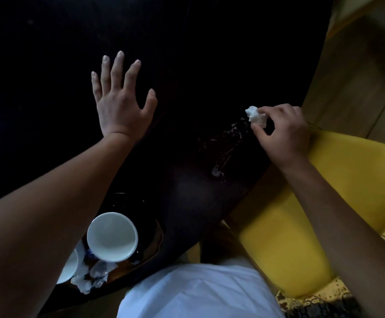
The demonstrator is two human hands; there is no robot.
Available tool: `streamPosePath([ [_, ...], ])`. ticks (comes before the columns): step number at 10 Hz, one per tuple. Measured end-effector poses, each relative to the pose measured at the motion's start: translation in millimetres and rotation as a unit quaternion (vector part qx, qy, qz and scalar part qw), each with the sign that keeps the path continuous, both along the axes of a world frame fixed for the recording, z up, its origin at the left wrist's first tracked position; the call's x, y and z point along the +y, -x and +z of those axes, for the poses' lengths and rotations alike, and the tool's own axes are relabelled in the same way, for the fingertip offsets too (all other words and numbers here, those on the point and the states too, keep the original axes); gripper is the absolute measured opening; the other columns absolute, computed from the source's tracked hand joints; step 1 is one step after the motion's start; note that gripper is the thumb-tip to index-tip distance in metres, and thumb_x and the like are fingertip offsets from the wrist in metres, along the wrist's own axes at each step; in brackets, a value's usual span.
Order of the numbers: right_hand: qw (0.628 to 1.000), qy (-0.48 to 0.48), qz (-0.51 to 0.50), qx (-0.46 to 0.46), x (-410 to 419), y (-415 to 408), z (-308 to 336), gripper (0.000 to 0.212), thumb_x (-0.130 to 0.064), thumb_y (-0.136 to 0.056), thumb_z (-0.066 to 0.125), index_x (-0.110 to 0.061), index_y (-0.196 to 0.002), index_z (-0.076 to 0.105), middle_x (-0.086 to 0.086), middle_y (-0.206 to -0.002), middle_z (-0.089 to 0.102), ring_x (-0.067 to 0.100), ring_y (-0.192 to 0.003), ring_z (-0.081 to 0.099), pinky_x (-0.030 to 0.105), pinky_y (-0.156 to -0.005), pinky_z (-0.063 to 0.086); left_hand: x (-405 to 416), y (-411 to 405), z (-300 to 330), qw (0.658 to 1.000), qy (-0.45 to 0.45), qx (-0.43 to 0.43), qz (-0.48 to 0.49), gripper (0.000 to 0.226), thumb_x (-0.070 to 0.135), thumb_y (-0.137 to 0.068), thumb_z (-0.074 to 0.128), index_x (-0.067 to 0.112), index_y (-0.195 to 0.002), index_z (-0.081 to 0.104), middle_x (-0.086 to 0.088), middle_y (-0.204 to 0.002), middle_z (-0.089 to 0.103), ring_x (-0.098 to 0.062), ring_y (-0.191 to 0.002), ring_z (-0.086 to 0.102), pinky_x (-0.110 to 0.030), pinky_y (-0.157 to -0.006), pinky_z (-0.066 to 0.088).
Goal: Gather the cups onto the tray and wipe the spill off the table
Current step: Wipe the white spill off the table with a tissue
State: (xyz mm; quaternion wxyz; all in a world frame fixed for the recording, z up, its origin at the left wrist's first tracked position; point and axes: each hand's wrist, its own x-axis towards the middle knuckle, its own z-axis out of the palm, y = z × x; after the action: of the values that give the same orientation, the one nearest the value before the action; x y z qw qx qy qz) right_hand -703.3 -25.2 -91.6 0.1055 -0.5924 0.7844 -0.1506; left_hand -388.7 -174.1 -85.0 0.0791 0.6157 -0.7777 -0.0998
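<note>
Right hand [283,136] grip pinched on tissue wad [256,117], spill streak [227,145] (diagonal), left hand [120,104] splayed flat.

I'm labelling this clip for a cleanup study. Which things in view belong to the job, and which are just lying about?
Job:
right hand pinching tissue wad
spill on dark table
white cups on tray
used tissues on the tray
left hand, flat, empty

Lying about:
yellow chair
</note>
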Motion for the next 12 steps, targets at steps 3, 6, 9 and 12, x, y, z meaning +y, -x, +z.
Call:
streamPosePath([
  [3, 0.999, 0.003, -0.016, -0.036, -18.2, 5.6, 5.0, 0.024, -0.025, -0.092, 0.061, -0.012, -0.109, 0.072, 0.009, -0.104, 0.068, 0.028, -0.098, 0.06, 0.033, -0.078, 0.044, 0.5, 0.9, 3.1, 1.0, -0.007, -0.007, 0.002, 0.065, 0.053, -0.099, 0.042, 0.024, -0.156, 0.038, -0.003, -0.171, 0.019, -0.029, -0.158, 0.007, -0.052, -0.127, 0.0],
  [6, 0.999, -0.031, -0.013, -0.023, -18.4, -0.5, 0.1, 0.029, -0.024, -0.09, 0.067, -0.012, -0.116, 0.069, 0.01, -0.11, 0.065, 0.029, -0.102, 0.059, 0.032, -0.079, 0.042, -0.4, 1.0, 3.7, 1.0, -0.01, -0.005, 0.002, 0.065, 0.053, -0.098, 0.042, 0.024, -0.156, 0.038, -0.004, -0.17, 0.019, -0.029, -0.158, 0.008, -0.052, -0.127, 0.001],
  [9, 0.993, -0.054, 0.097, -0.047, 28.9, -48.5, 0.2, 0.026, -0.017, -0.081, 0.072, -0.013, -0.107, 0.07, 0.006, -0.099, 0.063, 0.025, -0.092, 0.06, 0.036, -0.073, 0.052, 0.1, 0.5, 3.4, 1.0, -0.012, -0.008, -0.001, 0.065, 0.053, -0.099, 0.041, 0.024, -0.156, 0.038, -0.004, -0.171, 0.018, -0.03, -0.158, 0.007, -0.052, -0.127, 0.0],
  [12, 0.981, -0.057, 0.15, -0.112, 66.9, -70.3, 8.0, 0.022, -0.013, -0.079, 0.077, -0.014, -0.1, 0.071, 0.002, -0.095, 0.064, 0.021, -0.086, 0.062, 0.03, -0.074, 0.052, 0.2, -0.2, 2.5, 1.0, -0.008, -0.008, 0.002, 0.064, 0.053, -0.099, 0.042, 0.025, -0.156, 0.038, -0.002, -0.171, 0.019, -0.029, -0.158, 0.007, -0.052, -0.127, 0.001],
])
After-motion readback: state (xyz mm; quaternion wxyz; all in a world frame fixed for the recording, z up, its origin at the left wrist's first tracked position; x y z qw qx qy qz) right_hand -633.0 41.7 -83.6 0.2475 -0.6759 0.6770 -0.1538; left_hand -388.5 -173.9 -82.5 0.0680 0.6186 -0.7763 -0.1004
